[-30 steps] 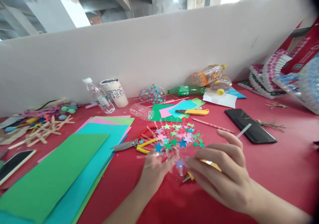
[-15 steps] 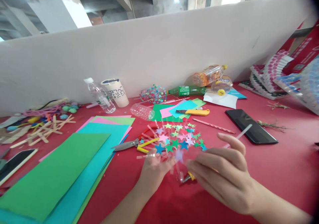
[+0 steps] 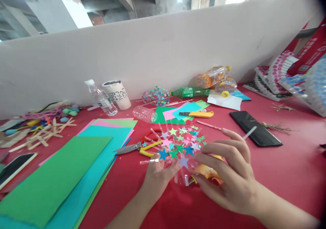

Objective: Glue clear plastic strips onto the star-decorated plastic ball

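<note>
Left rear: bottle and cup; contents indistinct. Left hand, nearer: curled, gripping the near left side of the star cluster. Star cluster: between and ahead of both hands; long axis indeterminate. Right hand: thumb and fingers parted beside it; hold on pale strip indeterminate.
</note>
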`<action>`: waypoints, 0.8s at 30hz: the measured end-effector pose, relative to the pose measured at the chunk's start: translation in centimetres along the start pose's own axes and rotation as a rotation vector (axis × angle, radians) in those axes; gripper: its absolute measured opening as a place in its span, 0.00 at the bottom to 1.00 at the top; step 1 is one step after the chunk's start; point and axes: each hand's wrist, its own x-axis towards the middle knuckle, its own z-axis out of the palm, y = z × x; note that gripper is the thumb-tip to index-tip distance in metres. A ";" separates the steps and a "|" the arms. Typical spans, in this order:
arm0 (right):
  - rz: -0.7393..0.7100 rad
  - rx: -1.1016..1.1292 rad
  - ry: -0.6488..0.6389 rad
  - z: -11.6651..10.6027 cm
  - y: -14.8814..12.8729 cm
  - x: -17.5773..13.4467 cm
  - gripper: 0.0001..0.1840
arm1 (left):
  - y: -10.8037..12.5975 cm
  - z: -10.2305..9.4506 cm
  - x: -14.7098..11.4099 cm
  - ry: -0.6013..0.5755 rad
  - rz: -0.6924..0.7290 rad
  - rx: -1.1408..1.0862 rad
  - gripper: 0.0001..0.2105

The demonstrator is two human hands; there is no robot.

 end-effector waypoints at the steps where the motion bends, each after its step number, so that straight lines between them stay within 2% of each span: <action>1: 0.009 0.008 0.013 0.0 0.0 0.1 0.13 | 0.2 0.1 0.1 -0.005 -0.019 -0.033 0.13; 4: 0.038 0.027 0.016 0.1 0.0 0.2 0.09 | 0.7 0.3 0.5 -0.025 -0.079 -0.137 0.12; 9: 0.021 0.026 -0.006 0.3 -0.1 0.2 0.13 | 1.0 0.4 0.7 -0.009 -0.128 -0.224 0.08; 13: 0.014 0.040 -0.021 0.2 -0.2 0.1 0.10 | 1.0 0.5 0.6 -0.010 -0.136 -0.228 0.07; 17: 0.019 0.017 -0.010 0.2 -0.1 0.1 0.14 | 0.7 -0.1 0.4 -0.017 0.033 0.033 0.12; 20: 0.030 0.004 -0.016 0.5 -0.1 -0.1 0.11 | 0.4 -0.7 0.2 -0.023 0.131 0.197 0.17; 24: 0.038 0.007 -0.047 0.9 -0.3 -0.4 0.07 | 0.4 -0.2 0.1 -0.016 0.416 0.509 0.25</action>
